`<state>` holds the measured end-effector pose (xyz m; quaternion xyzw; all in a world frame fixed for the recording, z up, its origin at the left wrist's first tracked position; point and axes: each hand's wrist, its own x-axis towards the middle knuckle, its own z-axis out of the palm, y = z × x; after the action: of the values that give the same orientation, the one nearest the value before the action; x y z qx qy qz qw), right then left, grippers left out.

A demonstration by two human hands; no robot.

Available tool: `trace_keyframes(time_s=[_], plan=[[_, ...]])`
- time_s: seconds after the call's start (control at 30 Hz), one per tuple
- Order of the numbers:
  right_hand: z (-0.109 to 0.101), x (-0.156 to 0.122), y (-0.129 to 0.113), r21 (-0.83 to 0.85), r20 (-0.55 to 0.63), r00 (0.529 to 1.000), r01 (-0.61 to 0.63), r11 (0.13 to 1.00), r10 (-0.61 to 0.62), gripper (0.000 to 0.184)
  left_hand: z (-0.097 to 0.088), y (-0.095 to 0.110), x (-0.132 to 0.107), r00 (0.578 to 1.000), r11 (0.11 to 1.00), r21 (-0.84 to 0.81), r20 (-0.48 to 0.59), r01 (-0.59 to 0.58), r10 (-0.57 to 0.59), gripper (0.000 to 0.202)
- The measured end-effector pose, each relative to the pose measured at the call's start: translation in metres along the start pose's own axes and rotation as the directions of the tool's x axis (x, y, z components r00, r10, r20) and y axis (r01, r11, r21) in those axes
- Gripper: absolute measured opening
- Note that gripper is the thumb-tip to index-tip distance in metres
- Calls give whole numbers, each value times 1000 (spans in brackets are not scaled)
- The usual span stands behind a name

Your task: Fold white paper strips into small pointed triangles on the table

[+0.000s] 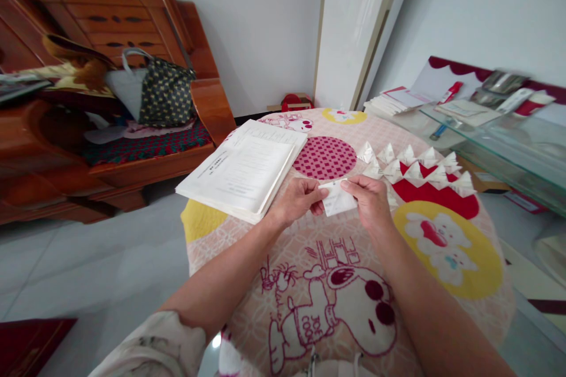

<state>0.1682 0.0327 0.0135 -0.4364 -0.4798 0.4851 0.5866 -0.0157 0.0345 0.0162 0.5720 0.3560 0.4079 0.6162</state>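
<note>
Between my two hands, above the table, is a small folded piece of white paper [338,200] with faint print on it. My left hand [302,200] pinches its left edge between thumb and fingers. Its upper right corner is pinched by my right hand [367,195]. To the left lies a thick stack of printed white sheets [247,168]. Beyond my right hand, several pointed folded-paper pieces [414,172] stand in two rows.
The round table wears a patterned cloth [247,283] with cartoon figures. At right stands a glass-topped table [499,135] carrying papers, a red-and-white cup and metal bowls. A wooden sofa [132,17] with a handbag [165,91] is at left; a white floor-standing unit [349,35] stands behind.
</note>
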Motion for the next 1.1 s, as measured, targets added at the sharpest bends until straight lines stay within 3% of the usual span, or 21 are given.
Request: trace_keyframes(time_s=[0.2, 0.33, 0.43, 0.6, 0.7, 0.9, 1.1], plan=[[0, -1, -6, -42, 86, 993, -79, 996, 83, 21, -2, 1, 0, 997, 997, -22, 40, 68, -67, 41], [0, -3, -6, -101, 204, 967, -135, 986, 154, 21, -2, -1, 2, 999, 997, 79, 40, 21, -24, 40], [1, -3, -5, -128, 256, 950, -151, 980, 179, 24, -3, -4, 3, 1000, 993, 118, -1, -1, 2, 41], [-5, 0, -8, -189, 346, 895, -227, 955, 281, 29, -10, -5, 5, 989, 999, -30, -146, 12, -17, 35], [-8, 1, -11, -208, 352, 890, -229, 951, 291, 31, -13, -3, 6, 973, 997, -74, -229, 4, -21, 34], [-6, 0, -11, -191, 314, 917, -192, 963, 245, 31, -9, -4, 7, 962, 988, -146, -261, 45, -82, 36], [-12, 4, -10, -266, 326, 872, -287, 920, 366, 27, -11, -8, 9, 956, 983, -116, -241, 142, -166, 25]])
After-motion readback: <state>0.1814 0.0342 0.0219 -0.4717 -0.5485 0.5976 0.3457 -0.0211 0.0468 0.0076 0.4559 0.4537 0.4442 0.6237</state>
